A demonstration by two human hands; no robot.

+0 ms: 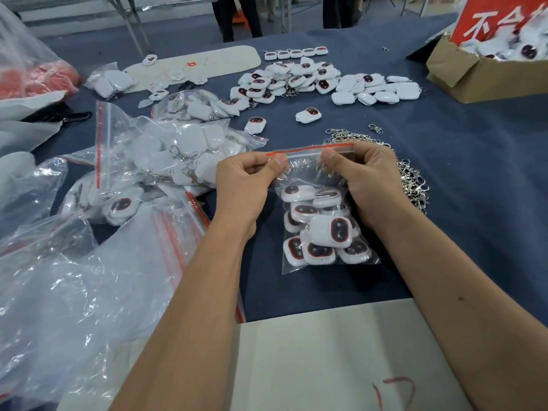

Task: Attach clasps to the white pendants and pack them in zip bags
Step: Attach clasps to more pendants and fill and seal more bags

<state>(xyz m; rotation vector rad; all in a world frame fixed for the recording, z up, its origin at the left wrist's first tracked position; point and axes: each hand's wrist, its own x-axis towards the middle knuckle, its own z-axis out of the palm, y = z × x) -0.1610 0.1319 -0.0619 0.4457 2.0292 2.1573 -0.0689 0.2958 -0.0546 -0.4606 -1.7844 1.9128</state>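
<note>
A clear zip bag [308, 176] with a red seal strip hangs upright over the blue table, filled with several white pendants [326, 232] that have dark oval faces. My left hand [246, 182] pinches the bag's top left corner at the seal. My right hand [364, 179] pinches the top right end of the seal. A heap of silver clasps [412, 182] lies behind and to the right of my right hand. Loose white pendants [284, 81] are piled at the back of the table.
Filled zip bags [178, 152] and empty plastic bags [59, 277] cover the left side. A cardboard box [474, 75] of pendants with a red sign stands at the back right. A white sheet [341, 360] lies at the near edge. People's legs stand beyond the table.
</note>
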